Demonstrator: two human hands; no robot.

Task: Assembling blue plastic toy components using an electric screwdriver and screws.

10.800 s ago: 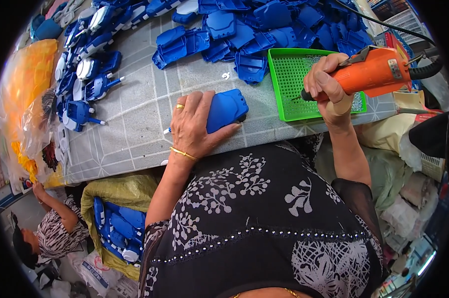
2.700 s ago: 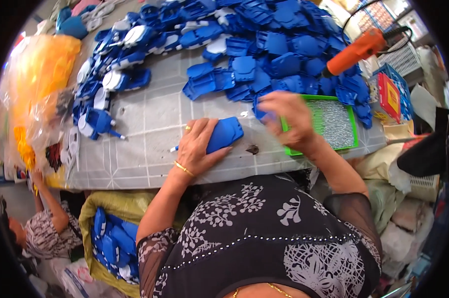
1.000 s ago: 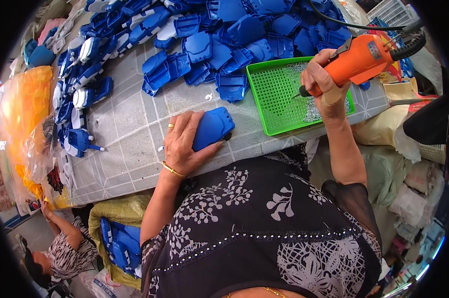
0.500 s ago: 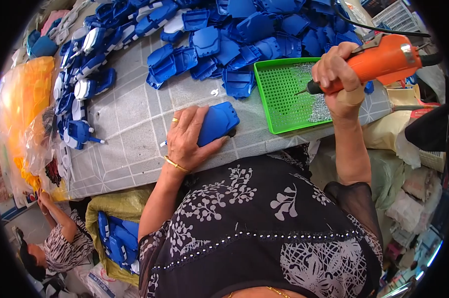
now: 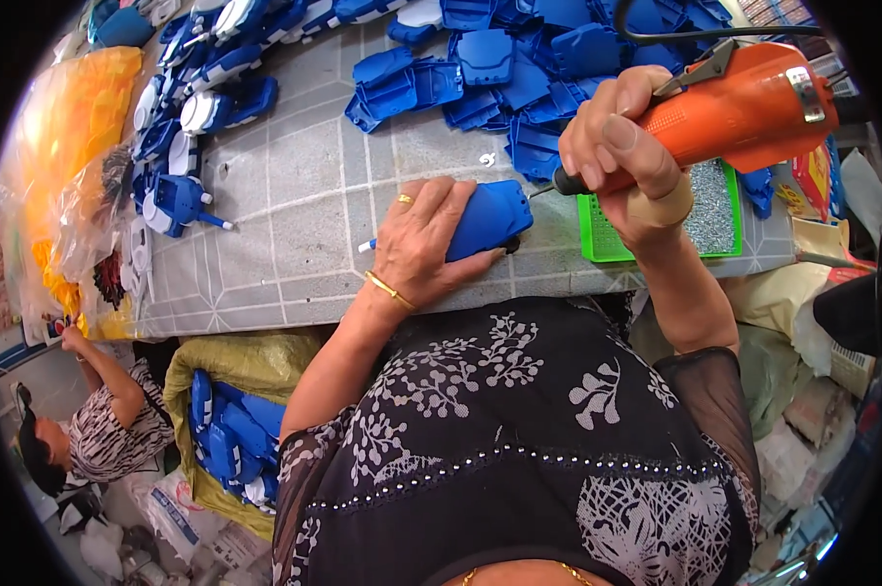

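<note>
- We press our left hand (image 5: pixel 423 244) flat, fingers spread, on a blue plastic shell (image 5: pixel 490 220); the shell lies on the bench (image 5: pixel 294 225) near its front edge, just ahead of our body.
- The left hand is not curled round the shell: the palm and fingers rest on its top and pin it down. A gold ring and a gold bangle show on this hand.
- We clamp our right hand (image 5: pixel 621 146) round the front of an orange power screwdriver (image 5: pixel 743 107). The fingers wrap the barrel fully.
- The tool slants down and to the left. Its dark bit (image 5: pixel 543 188) sits just beside the right end of the shell; we cannot tell whether the tip touches it.
- A black cord (image 5: pixel 695 34) runs from the tool's rear toward the far side of the bench.
- A green tray (image 5: pixel 597 234) lies on the bench directly under the right hand, holding a bed of small grey screws (image 5: pixel 709 200).
- A heap of blue parts (image 5: pixel 519 59) covers the far half of the bench, well apart from the shell.
- More blue and white parts (image 5: pixel 182 127) line the left edge, next to an orange plastic bag (image 5: pixel 55 156).
- Below the bench, a yellow sack (image 5: pixel 231 420) holds further blue parts.
- Another person (image 5: pixel 99 430) crouches on the floor at lower left, one hand raised to the bench corner.
</note>
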